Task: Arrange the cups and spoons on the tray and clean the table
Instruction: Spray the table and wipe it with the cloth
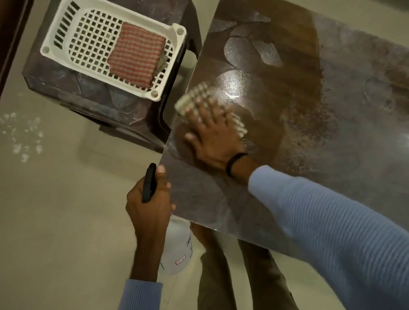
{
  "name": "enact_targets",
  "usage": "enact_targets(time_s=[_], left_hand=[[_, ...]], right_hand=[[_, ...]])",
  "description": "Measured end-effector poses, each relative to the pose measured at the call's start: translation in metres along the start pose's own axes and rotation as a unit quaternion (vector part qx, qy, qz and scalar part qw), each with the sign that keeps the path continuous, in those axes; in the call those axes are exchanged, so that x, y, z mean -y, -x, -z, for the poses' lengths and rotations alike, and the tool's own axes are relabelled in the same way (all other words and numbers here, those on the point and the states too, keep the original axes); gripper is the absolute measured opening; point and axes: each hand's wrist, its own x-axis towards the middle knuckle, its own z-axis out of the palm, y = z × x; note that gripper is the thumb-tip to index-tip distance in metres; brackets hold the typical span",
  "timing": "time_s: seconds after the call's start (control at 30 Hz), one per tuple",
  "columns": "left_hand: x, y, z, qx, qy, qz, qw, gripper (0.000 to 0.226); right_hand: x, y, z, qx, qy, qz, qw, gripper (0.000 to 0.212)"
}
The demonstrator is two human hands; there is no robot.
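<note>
A: The table is bare, with a dull film or spray spread over the far half. No cups or spoons show. The tray sits on the stool beside it, holding only a folded red cloth.

B: So wiping is the step. The right hand lies flat, fingers spread, pressing a striped cloth near the table's near corner.

A: Best keep that palm flat and work in overlapping strokes toward the hazy half.

B: The left hand is clenched on a bottle, hanging off the edge. I'd keep it clear of the wiped patch.
</note>
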Motion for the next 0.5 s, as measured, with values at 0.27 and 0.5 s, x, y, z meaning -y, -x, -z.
enact_targets(time_s=[0.27,0.5], left_hand=[[0.014,0.015,0.031,0.002,0.008,0.003,1.0,0.036],[0.03,0.016,0.042,-0.019,-0.009,0.004,1.0,0.038]], right_hand=[[-0.033,0.107,-0.021,0.06,0.029,0.111,0.992,0.061],[0.045,0.019,-0.019,0.007,0.002,0.011,1.0,0.071]])
